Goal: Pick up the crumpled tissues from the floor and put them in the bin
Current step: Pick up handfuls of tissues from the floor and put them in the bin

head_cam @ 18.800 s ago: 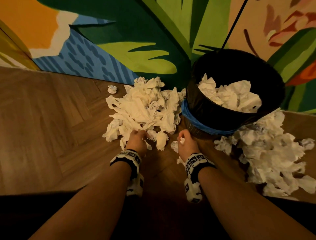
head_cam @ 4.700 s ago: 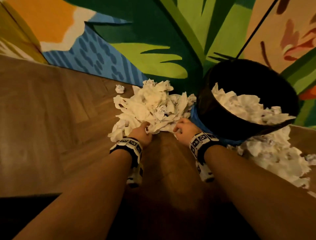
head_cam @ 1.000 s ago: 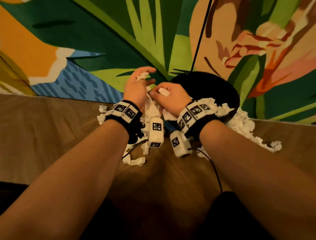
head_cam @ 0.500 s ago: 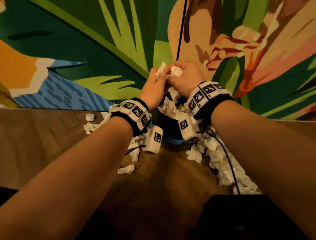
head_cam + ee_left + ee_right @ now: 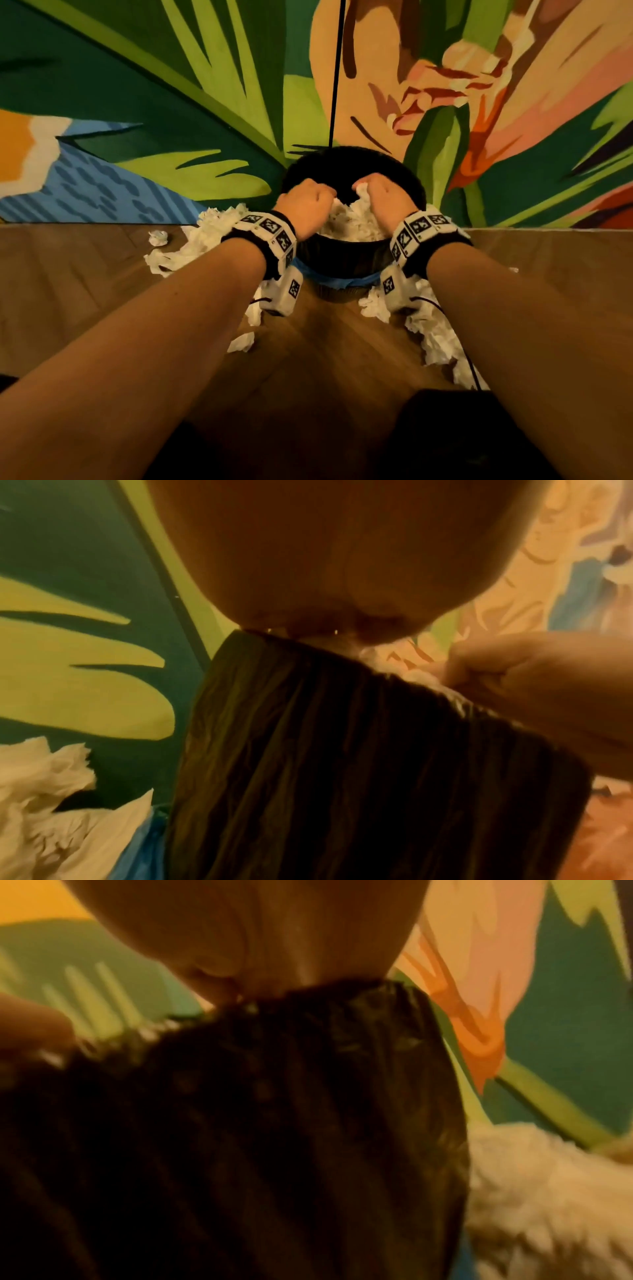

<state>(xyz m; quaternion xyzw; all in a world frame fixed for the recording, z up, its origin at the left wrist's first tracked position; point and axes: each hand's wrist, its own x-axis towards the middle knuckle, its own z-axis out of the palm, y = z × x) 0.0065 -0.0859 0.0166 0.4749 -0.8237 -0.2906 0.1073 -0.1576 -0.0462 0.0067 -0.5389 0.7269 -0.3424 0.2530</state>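
The black-lined bin (image 5: 342, 251) stands against the painted wall, heaped with crumpled tissues (image 5: 354, 224). Both my hands are down in its mouth. My left hand (image 5: 310, 202) is curled into the tissue heap on the left side. On the right side, my right hand (image 5: 382, 195) grips a white wad that shows at its fingers. In the left wrist view my palm (image 5: 342, 574) sits over the bin wall (image 5: 342, 777), its fingers hidden behind the rim, and the right hand (image 5: 534, 685) is curled on tissue at the rim. The right wrist view is blurred.
Loose tissues lie on the wooden floor left of the bin (image 5: 205, 236) and in a long strip to its right (image 5: 436, 337). A small ball (image 5: 158, 237) lies further left, and one scrap (image 5: 242, 342) near my left forearm. The mural wall is right behind the bin.
My two hands, which held a bundle of tissues together high above the bin, have come down into its mouth and moved slightly apart.
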